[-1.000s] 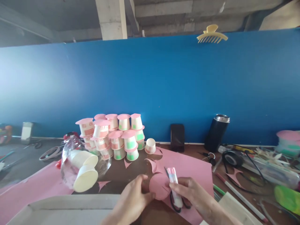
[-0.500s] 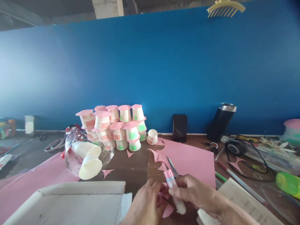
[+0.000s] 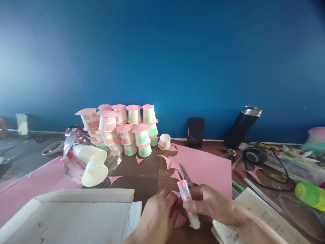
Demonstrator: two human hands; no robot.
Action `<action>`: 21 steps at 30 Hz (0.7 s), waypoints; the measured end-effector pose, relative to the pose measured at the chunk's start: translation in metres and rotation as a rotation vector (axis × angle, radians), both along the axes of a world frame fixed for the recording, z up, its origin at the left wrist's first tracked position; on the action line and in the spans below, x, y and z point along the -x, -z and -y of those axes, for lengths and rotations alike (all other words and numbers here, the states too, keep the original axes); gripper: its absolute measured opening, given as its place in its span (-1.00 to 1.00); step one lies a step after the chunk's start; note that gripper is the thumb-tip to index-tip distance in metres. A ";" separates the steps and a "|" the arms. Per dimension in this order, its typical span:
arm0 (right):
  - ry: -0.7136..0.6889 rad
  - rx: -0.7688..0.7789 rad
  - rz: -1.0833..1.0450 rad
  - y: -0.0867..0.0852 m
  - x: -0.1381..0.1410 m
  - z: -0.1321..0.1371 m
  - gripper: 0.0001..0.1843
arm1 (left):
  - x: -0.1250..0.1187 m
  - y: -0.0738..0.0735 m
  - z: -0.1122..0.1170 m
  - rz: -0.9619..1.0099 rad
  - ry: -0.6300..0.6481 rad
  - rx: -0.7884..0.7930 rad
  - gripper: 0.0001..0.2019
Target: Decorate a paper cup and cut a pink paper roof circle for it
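My right hand (image 3: 212, 205) grips a glue stick (image 3: 189, 206), a white tube with a pink upper end, held tilted low over the table. Close beside it, my left hand (image 3: 161, 213) is closed on a piece of pink paper (image 3: 180, 221), partly hidden by the fingers. Just beyond my hands, scissors (image 3: 186, 174) lie on a pink sheet (image 3: 205, 166) among curved pink offcuts (image 3: 172, 162). A single paper cup (image 3: 165, 141) with a drawn red window stands behind them. To its left rise stacked paper cups (image 3: 127, 132) with pink paper tops and red or green drawings.
A clear bag of white cups (image 3: 95, 173) lies left, behind an open white box (image 3: 83, 217). A phone (image 3: 195, 133) and a dark flask (image 3: 242, 127) lean on the blue wall. Cables (image 3: 269, 183), a green bottle (image 3: 309, 196) and a paper booklet (image 3: 264, 217) fill the right.
The view has tilted down and shifted slightly. Both hands keep nearly the same pose, with the glue stick still in the right and the pink paper at the left.
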State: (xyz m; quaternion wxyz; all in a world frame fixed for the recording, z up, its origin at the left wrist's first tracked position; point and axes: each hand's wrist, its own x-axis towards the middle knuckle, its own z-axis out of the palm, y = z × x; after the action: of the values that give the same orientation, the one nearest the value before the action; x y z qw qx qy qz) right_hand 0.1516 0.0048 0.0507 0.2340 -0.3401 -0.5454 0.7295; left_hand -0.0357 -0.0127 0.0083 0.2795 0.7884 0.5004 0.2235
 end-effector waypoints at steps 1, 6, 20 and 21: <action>-0.016 -0.016 0.013 -0.001 0.000 0.000 -0.67 | 0.001 0.000 0.000 0.008 0.007 -0.002 -0.83; -0.074 -0.099 0.152 -0.002 -0.001 0.001 -0.61 | 0.004 0.003 -0.001 0.025 0.026 -0.007 -0.86; -0.054 -0.106 0.135 -0.009 -0.001 0.002 -0.72 | 0.013 -0.004 -0.004 0.144 -0.034 0.071 -0.81; -0.045 -0.132 0.121 -0.008 0.000 0.003 -0.74 | 0.013 -0.005 -0.004 0.140 -0.036 0.076 -0.80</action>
State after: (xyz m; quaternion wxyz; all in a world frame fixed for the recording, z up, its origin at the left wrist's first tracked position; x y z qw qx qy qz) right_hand 0.1517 0.0022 0.0589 0.2059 -0.3551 -0.6128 0.6753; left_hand -0.0491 -0.0085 0.0130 0.3396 0.7503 0.5020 0.2640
